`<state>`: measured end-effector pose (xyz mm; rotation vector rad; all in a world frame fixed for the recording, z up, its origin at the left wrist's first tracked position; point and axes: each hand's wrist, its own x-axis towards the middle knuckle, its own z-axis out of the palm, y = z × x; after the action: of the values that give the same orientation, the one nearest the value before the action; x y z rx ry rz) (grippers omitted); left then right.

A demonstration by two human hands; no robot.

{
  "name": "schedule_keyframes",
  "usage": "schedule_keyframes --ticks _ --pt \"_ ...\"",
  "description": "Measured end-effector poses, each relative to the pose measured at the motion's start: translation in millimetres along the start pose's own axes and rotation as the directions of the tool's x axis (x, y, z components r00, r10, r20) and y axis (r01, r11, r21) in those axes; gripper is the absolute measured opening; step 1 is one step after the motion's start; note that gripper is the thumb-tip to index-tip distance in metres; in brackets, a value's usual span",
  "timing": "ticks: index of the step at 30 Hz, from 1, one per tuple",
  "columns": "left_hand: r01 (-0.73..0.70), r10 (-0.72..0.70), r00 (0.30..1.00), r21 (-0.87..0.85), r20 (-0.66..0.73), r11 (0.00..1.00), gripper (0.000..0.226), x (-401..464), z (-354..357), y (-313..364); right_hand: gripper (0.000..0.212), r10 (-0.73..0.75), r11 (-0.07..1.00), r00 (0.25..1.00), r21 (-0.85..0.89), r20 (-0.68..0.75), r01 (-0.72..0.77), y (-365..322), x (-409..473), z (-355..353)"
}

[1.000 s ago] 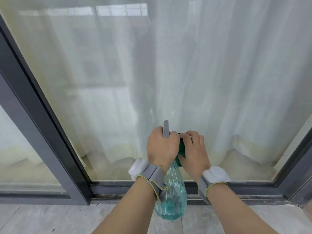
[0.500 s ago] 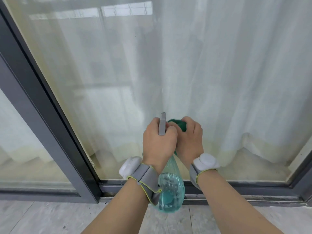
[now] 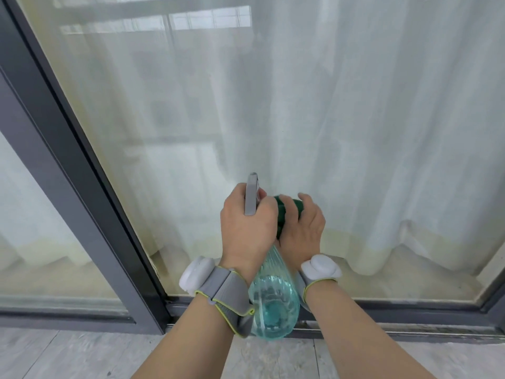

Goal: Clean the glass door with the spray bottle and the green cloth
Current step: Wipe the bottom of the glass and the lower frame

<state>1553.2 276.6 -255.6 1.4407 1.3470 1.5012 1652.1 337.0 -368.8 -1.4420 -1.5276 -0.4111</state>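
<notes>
Both hands up close to the door (image 3: 355, 105), low on the pane, near bottom frame (image 3: 410, 303).

L hand (image 3: 247, 228): fingers curled round neck of bottle (image 3: 274, 299), grey spray head sticking out above knuckles, nozzle aimed up and away at the glass. Bottle's long axis runs from nozzle back down toward the person; clear teal body hangs below the wrist, betw. the two forearms, liquid pooled in lower end.

R hand (image 3: 300, 228): just beside L, touching it. Fingers curled over bunched cloth (image 3: 281, 212), green showing betw. fingers and at thumb side. Cloth at or v. near the glass; contact can't tell.

Grey wristbands (image 3: 226, 291) w/ white pods on both wrists. White curtain (image 3: 382, 160) behind glass. Pale floor (image 3: 82, 356) below.
</notes>
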Motion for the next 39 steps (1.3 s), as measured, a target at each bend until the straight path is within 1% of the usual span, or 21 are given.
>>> schedule_keyframes --ticks 3,6,7,9,11,12,14,16,17,19,23,24,26,28,29,30,31,33,35,37,39 --pt "-0.032 0.032 0.999 0.005 -0.010 0.999 0.005 5.1 -10.1 3.7 0.047 -0.035 0.999 0.998 -0.030 -0.053 0.033 -4.2 13.6 3.2" --pt "-0.069 0.069 0.997 0.007 -0.027 0.998 0.005 9.1 -11.9 2.5 0.042 -0.037 0.999 0.969 -0.019 -0.245 0.033 -10.7 32.5 -9.1" --pt "-0.066 0.066 0.997 0.000 -0.035 0.998 0.005 10.0 -10.8 1.7 0.042 0.035 0.999 0.933 0.000 -0.358 -0.038 -8.8 44.0 -18.2" --pt "-0.072 0.071 0.997 -0.008 -0.041 0.997 0.004 10.4 -9.5 0.7 0.042 0.258 0.966 0.810 0.131 -0.527 -0.223 -4.0 71.8 -36.0" --pt "-0.079 0.079 0.996 -0.008 -0.039 0.997 0.004 10.5 -7.3 0.1 0.041 0.368 0.930 0.744 0.203 -0.558 -0.307 -4.1 88.5 -46.1" --pt "-0.078 0.077 0.996 -0.008 -0.044 0.997 0.005 10.5 -8.4 -0.7 0.041 0.352 0.936 0.762 0.185 -0.544 -0.300 -7.2 86.2 -42.4" --pt "-0.058 0.056 0.997 -0.031 -0.054 0.998 0.008 12.0 -8.1 0.6 0.040 0.219 0.976 0.870 0.093 -0.442 -0.199 -13.3 68.4 -26.7" --pt "-0.037 0.034 0.998 -0.062 -0.054 0.997 0.004 12.7 -10.8 1.2 0.043 0.035 0.999 0.972 0.009 -0.231 -0.033 -24.3 42.6 -7.2" --pt "-0.044 0.040 0.998 -0.070 -0.050 0.997 0.004 12.4 -10.9 2.4 0.045 -0.041 0.999 0.988 -0.023 -0.146 0.039 -26.1 34.7 -0.2" --pt "-0.071 0.068 0.996 -0.060 -0.054 0.996 0.015 11.5 -14.6 3.4 0.044 -0.165 0.985 0.983 -0.065 -0.083 0.160 -26.3 32.0 6.6" --pt "-0.086 0.084 0.995 -0.029 -0.054 0.996 0.004 14.1 -20.2 2.0 0.045 -0.417 0.902 0.908 -0.131 -0.021 0.411 3.2 43.2 -4.6" --pt "-0.088 0.087 0.995 -0.013 -0.047 0.996 0.005 15.0 -20.7 0.9 0.047 -0.392 0.915 0.917 -0.127 -0.067 0.382 14.1 47.0 -10.8" --pt "-0.084 0.084 0.996 0.002 -0.035 0.996 0.004 14.2 -20.8 -0.4 0.048 -0.179 0.983 0.949 -0.086 -0.259 0.162 30.3 58.2 -25.1" --pt "-0.078 0.078 0.997 0.005 -0.012 0.997 0.012 12.4 -18.8 -1.9 0.048 0.097 0.994 0.898 -0.011 -0.430 -0.112 31.6 72.1 -33.0" --pt "-0.074 0.074 0.997 0.014 -0.002 0.997 0.016 11.2 -16.5 -2.0 0.048 0.167 0.982 0.865 -0.001 -0.472 -0.191 25.1 76.6 -31.7" --pt "-0.070 0.070 0.998 0.021 0.007 0.997 0.016 10.2 -14.5 -2.2 0.047 0.164 0.979 0.861 -0.026 -0.482 -0.201 14.2 78.1 -28.9" --pt "-0.063 0.063 0.998 0.014 0.015 0.998 0.014 9.2 -12.2 -2.5 0.045 0.087 0.987 0.889 -0.080 -0.450 -0.137 2.9 75.7 -22.7" --pt "-0.043 0.043 0.999 -0.013 0.019 0.999 0.004 8.5 -8.6 -3.3 0.038 -0.222 0.961 0.949 -0.218 -0.222 0.174 -17.5 62.1 -4.6" --pt "-0.017 0.017 1.000 -0.036 -0.003 0.999 0.007 9.8 -8.3 -6.2 0.035 -0.432 0.880 0.901 -0.240 -0.045 0.410 -20.6 48.5 7.5" --pt "-0.006 0.005 1.000 -0.042 -0.016 0.999 0.010 12.9 -11.9 -10.7 0.039 -0.470 0.864 0.882 -0.229 -0.045 0.449 -1.7 50.5 3.1" --pt "-0.025 0.025 1.000 -0.008 -0.008 1.000 0.013 14.4 -15.2 -13.8 0.042 -0.416 0.889 0.905 -0.246 -0.085 0.386 28.5 48.6 -4.8"
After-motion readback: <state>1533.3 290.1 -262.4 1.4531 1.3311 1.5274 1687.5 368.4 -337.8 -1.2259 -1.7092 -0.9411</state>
